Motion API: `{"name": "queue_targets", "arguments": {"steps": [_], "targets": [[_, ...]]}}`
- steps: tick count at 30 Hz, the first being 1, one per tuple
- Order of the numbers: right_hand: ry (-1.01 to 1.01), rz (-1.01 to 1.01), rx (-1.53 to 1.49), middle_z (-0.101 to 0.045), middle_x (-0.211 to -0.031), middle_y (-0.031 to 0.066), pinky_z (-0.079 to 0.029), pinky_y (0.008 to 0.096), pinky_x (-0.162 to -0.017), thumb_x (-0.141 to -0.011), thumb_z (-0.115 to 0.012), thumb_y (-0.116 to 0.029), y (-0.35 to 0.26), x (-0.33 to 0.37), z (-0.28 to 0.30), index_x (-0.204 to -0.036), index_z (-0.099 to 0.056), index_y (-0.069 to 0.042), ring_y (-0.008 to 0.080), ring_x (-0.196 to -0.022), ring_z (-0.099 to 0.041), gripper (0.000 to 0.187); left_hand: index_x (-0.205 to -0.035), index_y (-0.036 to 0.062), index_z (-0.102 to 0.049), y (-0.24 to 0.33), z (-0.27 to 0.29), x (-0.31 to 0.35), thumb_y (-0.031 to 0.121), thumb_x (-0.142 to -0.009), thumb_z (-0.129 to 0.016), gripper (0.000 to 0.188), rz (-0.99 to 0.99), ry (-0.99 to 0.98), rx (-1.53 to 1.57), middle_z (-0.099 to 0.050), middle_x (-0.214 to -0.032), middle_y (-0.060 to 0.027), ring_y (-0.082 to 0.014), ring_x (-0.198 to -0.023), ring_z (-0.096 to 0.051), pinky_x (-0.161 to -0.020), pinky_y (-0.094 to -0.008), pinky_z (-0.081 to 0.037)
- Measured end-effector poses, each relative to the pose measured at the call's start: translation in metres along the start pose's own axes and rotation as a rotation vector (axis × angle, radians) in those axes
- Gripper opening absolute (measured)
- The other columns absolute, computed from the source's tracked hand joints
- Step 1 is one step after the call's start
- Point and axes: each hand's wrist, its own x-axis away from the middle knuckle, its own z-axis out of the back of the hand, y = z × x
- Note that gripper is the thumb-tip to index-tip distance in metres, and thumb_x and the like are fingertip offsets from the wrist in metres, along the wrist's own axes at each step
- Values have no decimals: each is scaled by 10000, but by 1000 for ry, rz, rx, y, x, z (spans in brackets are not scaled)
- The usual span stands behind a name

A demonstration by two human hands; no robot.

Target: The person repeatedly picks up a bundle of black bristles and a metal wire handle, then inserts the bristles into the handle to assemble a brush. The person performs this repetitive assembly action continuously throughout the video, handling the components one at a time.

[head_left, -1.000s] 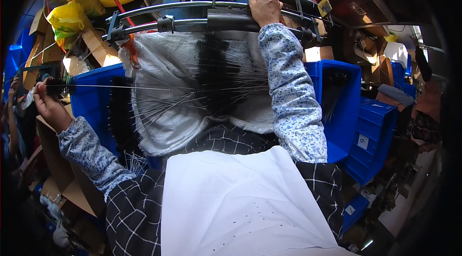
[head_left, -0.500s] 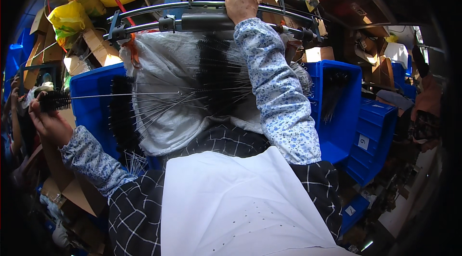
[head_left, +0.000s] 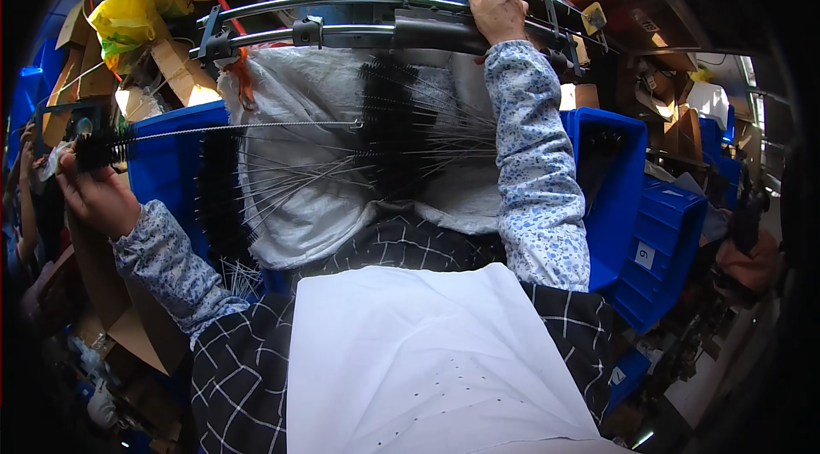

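Left hand grips a black twisted-wire brush by its bristled end, near the upper-left corner of a blue bin; looped stem runs right, over a white sack. Right hand at the right end of the machine's dark cylinder, fingers forward; cannot tell whether it clasps anything. More brushes bunched mid-sack, below its top edge.

Black-bristled wire brush, head at left, loop-ended stem extending right
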Motion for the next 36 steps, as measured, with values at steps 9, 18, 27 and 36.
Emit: {"name": "queue_targets", "arguments": {"steps": [9, 18, 27, 36], "targets": [[-303, -34, 206, -559, -973, 113, -383, 377, -810, -808, -404, -401, 59, -44, 29, -1005, -560, -163, 283, -926, -507, 346, -999, -6, -467, -18, -55, 24, 29, -803, -457, 199, 223, -353, 336, -516, -953, -81, -148, -873, -526, -787, -252, -437], [-741, 364, -375, -532, -996, 168, -408, 336, -795, -834, -459, -232, -19, 41, 127, -1073, -505, -31, 263, -933, -508, 316, -925, 28, -439, -29, -107, 95, 199, -855, -429, 185, 399, -687, 282, -523, -824, -53, -102, -702, -543, -642, -223, -470], [-143, 265, -603, -587, -758, 123, -439, 391, -619, -800, -475, -212, -92, 67, 67, -971, -539, -53, 296, -687, -557, 242, -986, -1, -376, -40, -85, 109, 270, -877, -356, 292, 411, -905, -34, -543, -877, -97, -124, -726, -559, -684, -240, -455], [135, 158, 162, -585, -819, 40, -390, 391, -713, -796, -475, -278, -12, -5, 0, -1008, -566, -197, 235, -792, -516, 245, -874, -6, -514, -168, 52, 18, 229, -828, -485, 241, 450, -999, -933, -548, -784, -46, -114, -735, -493, -683, -222, -388]]}}
